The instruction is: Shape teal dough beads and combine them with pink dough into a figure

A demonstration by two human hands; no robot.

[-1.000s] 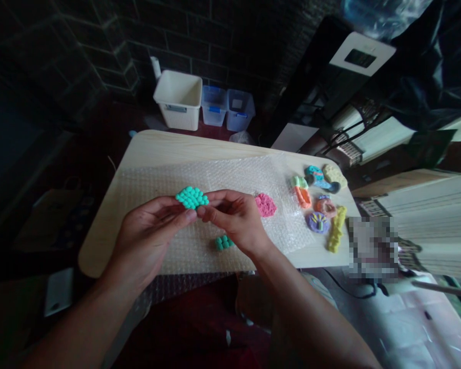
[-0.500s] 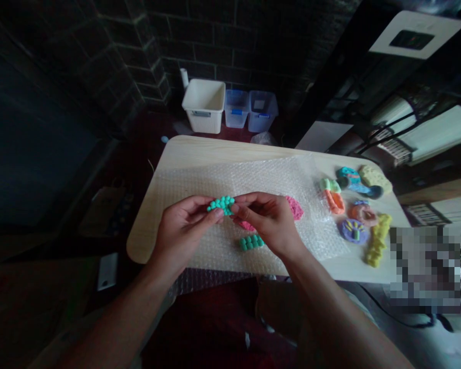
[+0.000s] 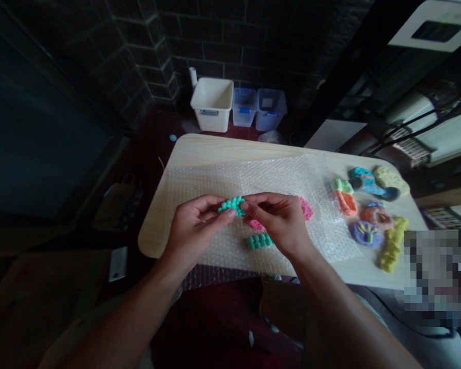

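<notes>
Pinching bumpy turquoise piece (image 3: pixel 233 205) between fingers of left hand (image 3: pixel 192 223) and right hand (image 3: pixel 282 223), outline hard to tell | Held above clear bubble wrap (image 3: pixel 211 179) on pale wooden counter (image 3: pixel 195 147) | Lying on wrap near hands: bumpy green block (image 3: pixel 258 241)

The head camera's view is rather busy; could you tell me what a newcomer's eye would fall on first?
Probably the bright turquoise bobbly piece, held between the left hand and right hand above the bubble wrap. Next, perhaps, the colourful cluster of pieces at the table's right end, including a purple disc with yellow rays.
</notes>
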